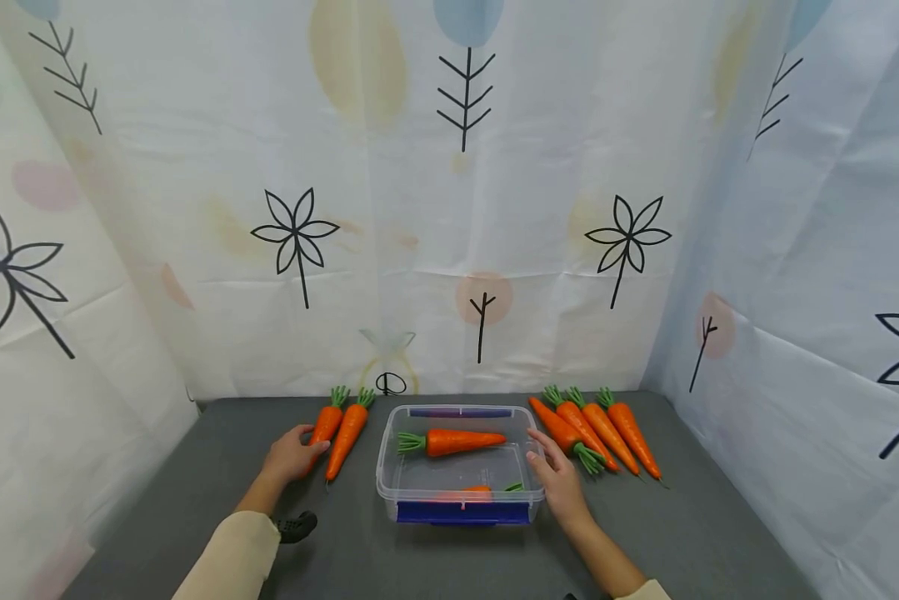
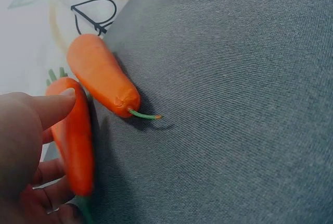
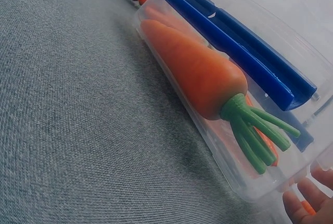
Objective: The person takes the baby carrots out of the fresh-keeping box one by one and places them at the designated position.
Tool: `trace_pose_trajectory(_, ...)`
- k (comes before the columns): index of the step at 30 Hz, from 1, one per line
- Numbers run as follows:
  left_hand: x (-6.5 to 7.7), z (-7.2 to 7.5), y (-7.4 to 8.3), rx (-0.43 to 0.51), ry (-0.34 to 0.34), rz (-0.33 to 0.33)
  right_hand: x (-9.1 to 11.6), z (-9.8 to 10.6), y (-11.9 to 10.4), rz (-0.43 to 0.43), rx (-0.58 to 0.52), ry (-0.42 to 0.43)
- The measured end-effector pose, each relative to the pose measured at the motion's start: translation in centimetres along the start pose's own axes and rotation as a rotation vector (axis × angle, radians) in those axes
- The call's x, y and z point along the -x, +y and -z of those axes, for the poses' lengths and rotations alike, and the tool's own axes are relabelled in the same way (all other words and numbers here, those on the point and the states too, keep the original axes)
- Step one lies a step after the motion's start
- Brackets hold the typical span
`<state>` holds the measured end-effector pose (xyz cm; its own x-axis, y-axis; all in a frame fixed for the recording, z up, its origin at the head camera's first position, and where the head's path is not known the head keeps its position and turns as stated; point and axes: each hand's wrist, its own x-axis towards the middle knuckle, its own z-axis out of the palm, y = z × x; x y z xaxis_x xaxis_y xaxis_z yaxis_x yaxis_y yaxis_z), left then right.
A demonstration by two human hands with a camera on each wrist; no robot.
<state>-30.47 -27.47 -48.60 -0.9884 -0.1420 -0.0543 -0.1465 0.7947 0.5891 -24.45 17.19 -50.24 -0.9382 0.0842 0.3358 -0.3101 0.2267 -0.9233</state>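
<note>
My left hand (image 1: 290, 457) pinches an orange carrot (image 1: 326, 425) with green tops on the left of the table. In the left wrist view the thumb lies over this carrot (image 2: 78, 140), with fingers curled along its other side. A second carrot (image 1: 347, 435) lies just right of it. In the middle stands a clear plastic box (image 1: 386, 467) with blue latches, holding one carrot (image 1: 464, 442) crosswise and another carrot (image 3: 195, 70) along the near wall. My right hand (image 1: 560, 482) is at the box's right rim, its fingers loosely bent and holding nothing.
Several carrots (image 1: 602, 429) lie in a group right of the box, one with its green top toward me. The grey table (image 1: 367, 558) ends at a patterned white cloth (image 1: 419, 208) behind and at both sides.
</note>
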Motion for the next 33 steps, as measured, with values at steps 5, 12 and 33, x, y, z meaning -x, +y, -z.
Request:
trace_pose_trajectory(5,0.0,0.5,0.1,-0.014,0.005,-0.014,0.0,0.0,-0.1,-0.004,0.003,0.006)
trace_pose_trajectory(12,-0.4,1.4,1.0,-0.037,0.048,-0.058,0.1,-0.1,-0.2,0.008,0.02,0.023)
trace_pose_trajectory(33,-0.1,3.0,9.4,0.158,-0.016,-0.366,-0.1,0.0,0.0,-0.013,0.0,0.009)
